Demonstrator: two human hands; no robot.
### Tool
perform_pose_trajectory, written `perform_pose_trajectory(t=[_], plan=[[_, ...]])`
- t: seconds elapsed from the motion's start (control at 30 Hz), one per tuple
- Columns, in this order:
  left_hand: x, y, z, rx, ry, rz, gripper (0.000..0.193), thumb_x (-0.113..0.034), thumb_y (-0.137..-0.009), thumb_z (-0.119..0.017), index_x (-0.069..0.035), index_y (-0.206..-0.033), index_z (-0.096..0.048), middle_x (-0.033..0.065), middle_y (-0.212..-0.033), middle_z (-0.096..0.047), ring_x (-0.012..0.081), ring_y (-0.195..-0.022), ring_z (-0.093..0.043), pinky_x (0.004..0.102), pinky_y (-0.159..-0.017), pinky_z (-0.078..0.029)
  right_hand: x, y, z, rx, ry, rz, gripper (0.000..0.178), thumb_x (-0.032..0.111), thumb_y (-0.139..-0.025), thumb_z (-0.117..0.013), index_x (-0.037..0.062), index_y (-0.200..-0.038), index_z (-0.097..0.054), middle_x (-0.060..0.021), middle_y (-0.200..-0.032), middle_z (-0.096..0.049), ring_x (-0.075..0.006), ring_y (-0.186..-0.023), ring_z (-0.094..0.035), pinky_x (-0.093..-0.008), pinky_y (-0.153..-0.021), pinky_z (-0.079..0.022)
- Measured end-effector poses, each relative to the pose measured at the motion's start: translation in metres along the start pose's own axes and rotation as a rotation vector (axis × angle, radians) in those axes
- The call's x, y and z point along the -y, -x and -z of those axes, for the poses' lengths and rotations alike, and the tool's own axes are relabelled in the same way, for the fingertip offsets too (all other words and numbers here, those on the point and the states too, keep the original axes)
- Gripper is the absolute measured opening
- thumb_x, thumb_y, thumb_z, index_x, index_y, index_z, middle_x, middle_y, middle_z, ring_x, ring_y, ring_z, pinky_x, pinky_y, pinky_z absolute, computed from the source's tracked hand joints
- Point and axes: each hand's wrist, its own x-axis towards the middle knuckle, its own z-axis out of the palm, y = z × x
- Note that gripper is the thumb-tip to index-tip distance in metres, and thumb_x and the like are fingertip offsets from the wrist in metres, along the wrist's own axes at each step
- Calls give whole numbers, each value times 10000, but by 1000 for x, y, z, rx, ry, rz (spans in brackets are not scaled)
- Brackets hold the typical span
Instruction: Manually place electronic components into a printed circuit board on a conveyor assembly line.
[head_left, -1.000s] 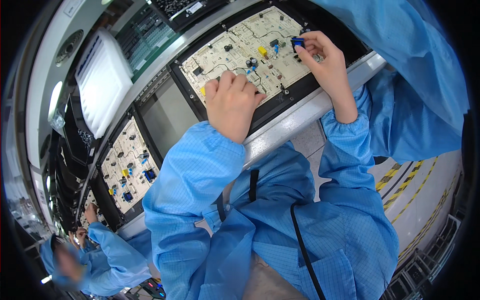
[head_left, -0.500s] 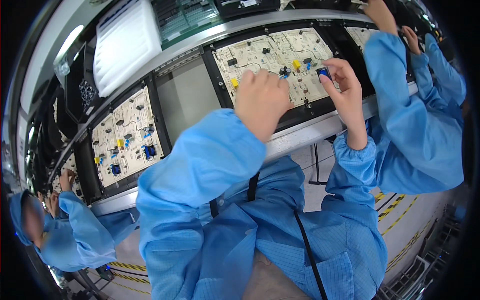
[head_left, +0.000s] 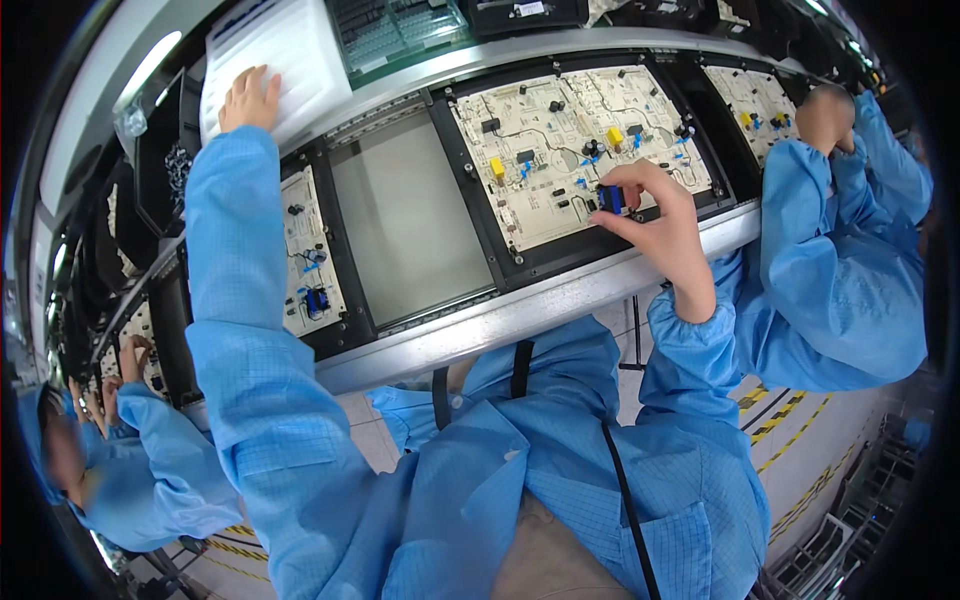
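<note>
Over white tray (head_left: 305,65), left hand (head_left: 250,101) spread, right hand (head_left: 664,222) pinching blue component (head_left: 611,199)

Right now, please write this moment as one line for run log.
left hand: at white tray, contact unclear | right hand: pinching blue component over circuit board | circuit board: in black frame

Floor: pale grey, tiled surface (head_left: 372,440); yellow-and-black striped floor markings (head_left: 775,425) run diagonally along the right side, with further stripes at lower left; furniture: long workbench edged by a smooth silver metal rail (head_left: 460,342), bowed by the lens; dark grey, open-framed metal rack (head_left: 835,550) at lower right, beyond the markings; lighting: elongated white lamp (head_left: 150,70) at upper left, lit
</note>
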Motion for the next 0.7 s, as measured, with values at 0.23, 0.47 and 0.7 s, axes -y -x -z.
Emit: perform_pose_trajectory(t=[0.23,0.47,0.7], plan=[[-23,8,-3,57,-219,206,465,-478,-916,-399,-185,-1265,-493,98,-1305,-463,270,-1231,-414,434,-1028,-259,18,-5,2,24,104,56,330,18,-616,-786,33,-908,-633,-26,-793,-566,-124,-667,-463,-243,-615,-397],[-34,7,0,63,-215,187,468,-470,-924,-372,-189,-1282,-482,96,-1299,-474,262,-1235,-420,443,-1027,-252,22,-6,2,56,187,57,329,30,-622,-785,39,-915,-637,-18,-769,-544,-131,-665,-455,-253,-601,-389],[-33,7,1,95,-283,208,469,-495,-916,-352,-235,-1288,-468,66,-1311,-468,244,-1251,-414,464,-1055,-232,25,-13,8,122,232,26,345,35,-632,-785,33,-933,-616,-23,-779,-561,-122,-680,-479,-242,-626,-418]])
